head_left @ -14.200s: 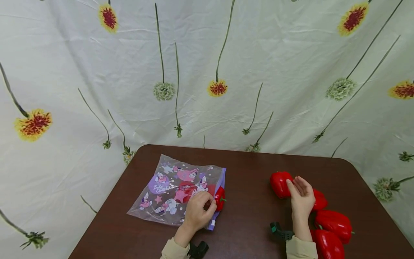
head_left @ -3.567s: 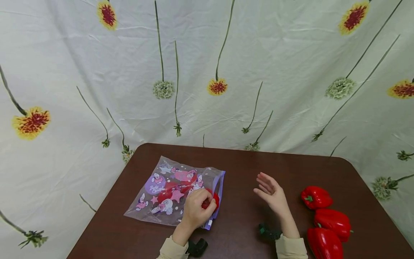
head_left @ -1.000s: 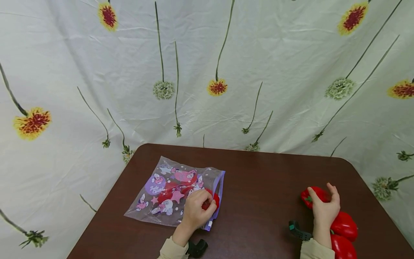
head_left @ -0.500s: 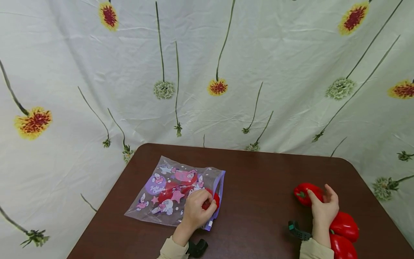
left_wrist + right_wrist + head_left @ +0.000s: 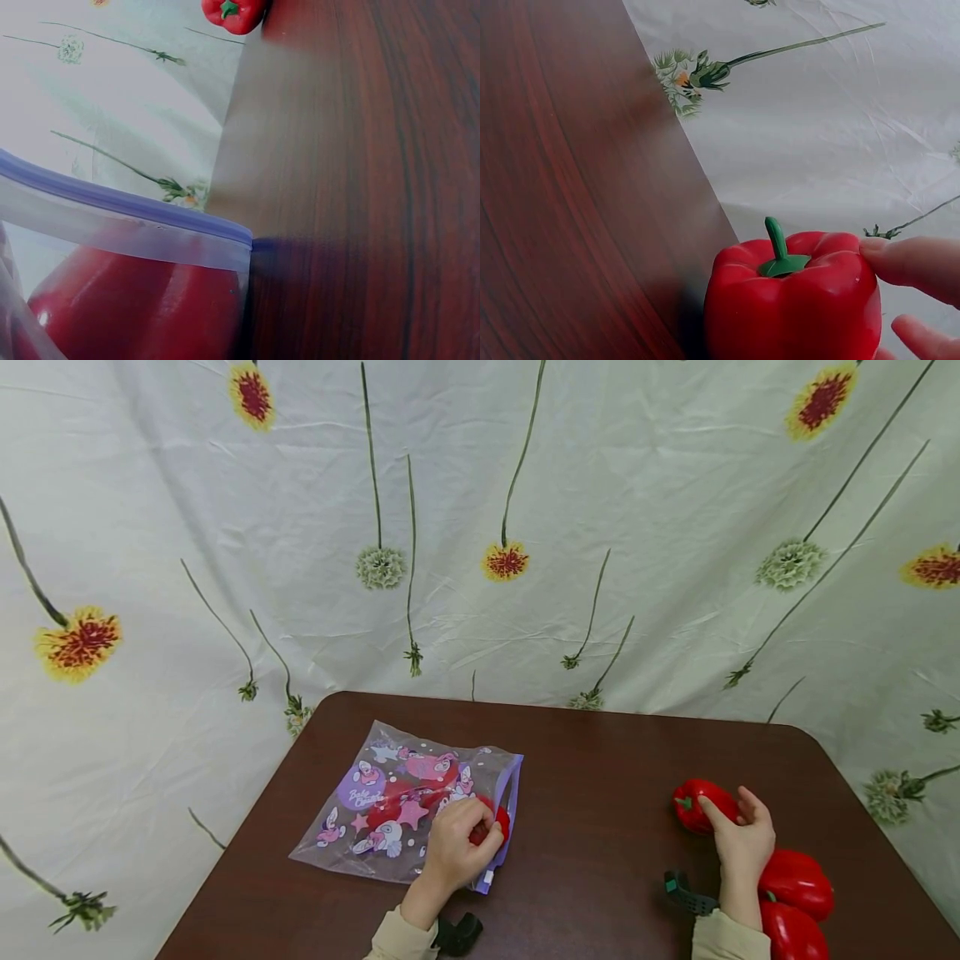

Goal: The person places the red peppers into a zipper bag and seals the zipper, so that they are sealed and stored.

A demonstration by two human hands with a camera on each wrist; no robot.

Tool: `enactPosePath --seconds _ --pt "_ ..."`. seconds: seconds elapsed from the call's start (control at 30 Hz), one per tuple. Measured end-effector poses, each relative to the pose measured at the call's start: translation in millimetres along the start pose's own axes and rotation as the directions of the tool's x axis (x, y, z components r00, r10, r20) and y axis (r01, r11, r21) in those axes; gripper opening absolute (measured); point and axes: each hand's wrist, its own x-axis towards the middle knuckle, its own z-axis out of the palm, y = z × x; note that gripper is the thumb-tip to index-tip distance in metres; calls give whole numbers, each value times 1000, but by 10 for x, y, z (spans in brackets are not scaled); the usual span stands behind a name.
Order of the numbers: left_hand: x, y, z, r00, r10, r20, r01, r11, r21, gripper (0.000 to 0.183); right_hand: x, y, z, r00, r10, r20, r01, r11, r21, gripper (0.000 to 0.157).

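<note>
A clear zip bag (image 5: 363,789) with printed sea creatures and a purple zip edge lies on the left of the table. Red shapes of bell peppers show through it, and one bell pepper (image 5: 503,823) sits at its mouth. My left hand (image 5: 456,843) pinches the bag near that mouth; the fingertips are partly hidden. In the left wrist view the zip edge (image 5: 127,204) arches over the pepper inside. On the right, my right hand (image 5: 742,843) grips a red bell pepper (image 5: 791,307) by its side, its green stem pointing left in the head view.
Two more red bell peppers (image 5: 797,883) lie by my right wrist, close together. The brown table (image 5: 592,793) reaches back to a white flowered cloth (image 5: 450,627). Dark wrist cameras (image 5: 459,935) sit on both wrists.
My right hand has taken hold of the bell pepper and shifted it a little left. Earlier, another pepper left the right group and the bag filled further. The left hand stays put.
</note>
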Motion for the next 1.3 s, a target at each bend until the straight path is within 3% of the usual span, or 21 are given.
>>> enactPosePath --seconds 0.37,0.57,0.7,0.87,0.97,1.3 --pt "-9 1 -3 1000 -21 13 21 1000 5 12 -11 -11 -9 997 5 75 -1 998 -63 75" --pt "-8 0 -6 1000 -23 13 23 1000 3 13 -23 5 39 985 -18 174 37 994 -107 76" --pt "-7 -2 -4 1000 -27 16 27 1000 1 14 -35 9 65 958 -27 286 63 991 -118 80" --pt "2 0 -8 999 -30 19 30 1000 -2 12 -32 7 81 889 -8 457 69 991 -116 93" --pt "-1 -3 -7 999 -28 19 28 1000 -2 12 -29 5 97 861 3 508 72 989 -128 93" --pt "14 -2 -11 1000 8 -3 -8 1000 -11 11 -59 23 219 848 -37 528 108 989 -104 83"
